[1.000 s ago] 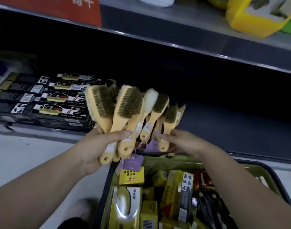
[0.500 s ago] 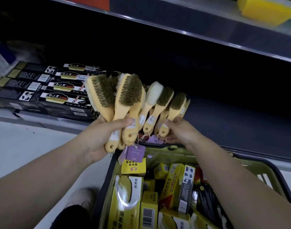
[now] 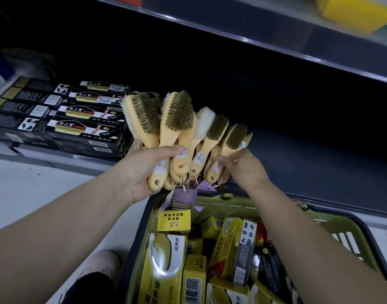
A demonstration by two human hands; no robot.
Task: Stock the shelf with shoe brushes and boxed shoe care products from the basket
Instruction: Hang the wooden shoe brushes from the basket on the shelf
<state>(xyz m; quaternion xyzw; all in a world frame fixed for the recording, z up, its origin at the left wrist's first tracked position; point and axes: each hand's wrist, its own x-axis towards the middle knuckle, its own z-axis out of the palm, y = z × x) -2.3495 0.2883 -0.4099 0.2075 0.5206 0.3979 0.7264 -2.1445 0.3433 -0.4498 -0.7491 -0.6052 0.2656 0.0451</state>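
Above basket [image 3: 361, 235] | left hand [image 3: 142, 170] fingers clamp brushes [image 3: 177, 119] (fanned) | right hand [image 3: 245, 170] pinches smaller handles

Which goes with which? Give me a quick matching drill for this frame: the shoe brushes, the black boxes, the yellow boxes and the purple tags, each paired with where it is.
Things:
1. shoe brushes
2. black boxes
3. yellow boxes
4. purple tags

Places:
A. lying in the green basket
B. hanging on strings below the brush handles
C. lined up on the shelf, at its left
D. fanned out, held by the left hand and right hand

Pairs: 1-D, 2-C, 3-A, 4-B
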